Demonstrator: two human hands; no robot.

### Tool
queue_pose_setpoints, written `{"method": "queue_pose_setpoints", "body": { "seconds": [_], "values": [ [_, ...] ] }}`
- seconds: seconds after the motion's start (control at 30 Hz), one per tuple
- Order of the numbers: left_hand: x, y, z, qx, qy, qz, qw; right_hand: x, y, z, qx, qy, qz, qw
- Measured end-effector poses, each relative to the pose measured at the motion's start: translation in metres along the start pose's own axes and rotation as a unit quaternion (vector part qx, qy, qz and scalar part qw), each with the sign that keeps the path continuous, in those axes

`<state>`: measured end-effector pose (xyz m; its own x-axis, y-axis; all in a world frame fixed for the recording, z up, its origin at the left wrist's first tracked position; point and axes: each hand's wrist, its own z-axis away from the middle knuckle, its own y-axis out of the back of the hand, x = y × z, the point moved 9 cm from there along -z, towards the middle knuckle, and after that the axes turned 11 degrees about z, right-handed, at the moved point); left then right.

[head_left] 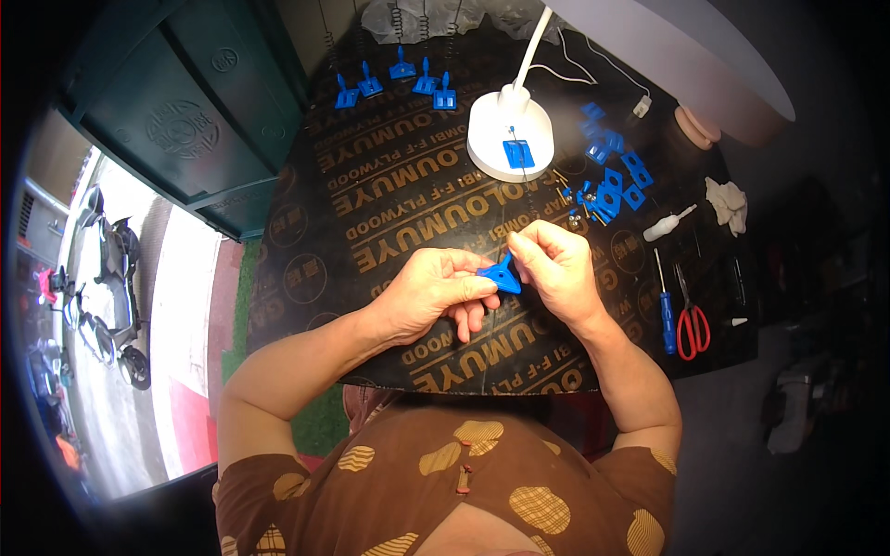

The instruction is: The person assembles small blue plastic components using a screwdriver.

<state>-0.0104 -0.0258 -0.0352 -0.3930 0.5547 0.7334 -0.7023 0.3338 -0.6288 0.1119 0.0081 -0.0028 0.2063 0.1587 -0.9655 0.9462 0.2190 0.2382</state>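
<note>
1. At the far left of the dark surface (389,195), five blue pieces with coiled wires (401,65) stand grouped, perhaps to keep them apart from the loose parts.
2. Nearer the person, the left hand (431,287) has its grip closed, thumb over fingers, on the broad end of a blue part (503,278), probably to steady it.
3. That part is held up off the surface, between both hands and in front of the lamp base (482,139), likely for good light.
4. The right hand (561,269) pinches its grip at the part's narrow stem, a hold that looks suited to fine work; whether something thinner is caught there too, I cannot tell.
5. Beyond it, loose blue parts (609,193) lie heaped, seemingly within easy reach.
6. Farthest right, a white tube (663,227), blue-handled screwdriver (667,320), red-handled scissors (687,303) and crumpled white cloth (728,204) lie aside, presumably to leave elbow room.
</note>
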Motion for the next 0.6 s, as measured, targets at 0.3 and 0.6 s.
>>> {"method": "queue_pose_setpoints", "body": {
  "seconds": [0.3, 0.6],
  "values": [
    [-0.0008, 0.0029, -0.0014, 0.003, -0.012, 0.02, 1.0, 0.0024, -0.0011, 0.0001, -0.002, -0.009, 0.002, 1.0],
    [0.002, 0.0047, -0.0015, 0.023, -0.027, 0.01, 0.999, 0.0036, -0.0029, 0.0, -0.007, -0.013, -0.003, 1.0]
  ]
}}
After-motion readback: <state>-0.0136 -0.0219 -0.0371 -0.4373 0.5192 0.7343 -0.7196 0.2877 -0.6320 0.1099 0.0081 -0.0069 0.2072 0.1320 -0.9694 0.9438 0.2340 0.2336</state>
